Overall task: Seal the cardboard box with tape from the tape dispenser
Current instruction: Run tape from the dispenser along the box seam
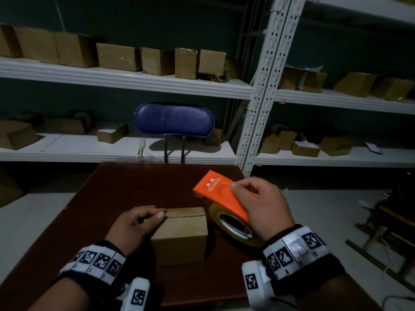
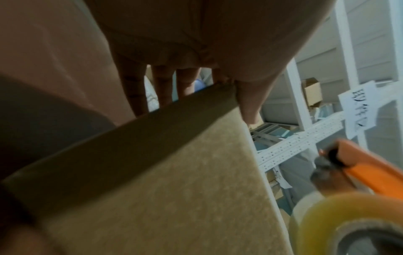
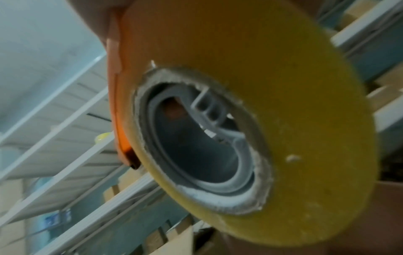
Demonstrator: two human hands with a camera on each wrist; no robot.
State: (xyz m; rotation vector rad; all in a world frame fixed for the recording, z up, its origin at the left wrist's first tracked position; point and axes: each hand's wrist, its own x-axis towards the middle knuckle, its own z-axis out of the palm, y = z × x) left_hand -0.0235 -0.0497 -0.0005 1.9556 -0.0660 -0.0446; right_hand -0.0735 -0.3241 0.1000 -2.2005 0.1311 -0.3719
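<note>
A small cardboard box stands on the dark red table, its top flaps closed with a seam across. My left hand rests on the box's left top edge, fingers lying over it and thumb along the top. My right hand grips the orange tape dispenser, held just right of the box above the table. Its yellowish tape roll hangs near the box's right side. In the left wrist view the box fills the frame with the dispenser at right. The right wrist view shows the tape roll close up.
A blue chair stands behind the table. White metal shelves with several cardboard boxes line the back wall. Loose wooden pieces lie on the floor at the right.
</note>
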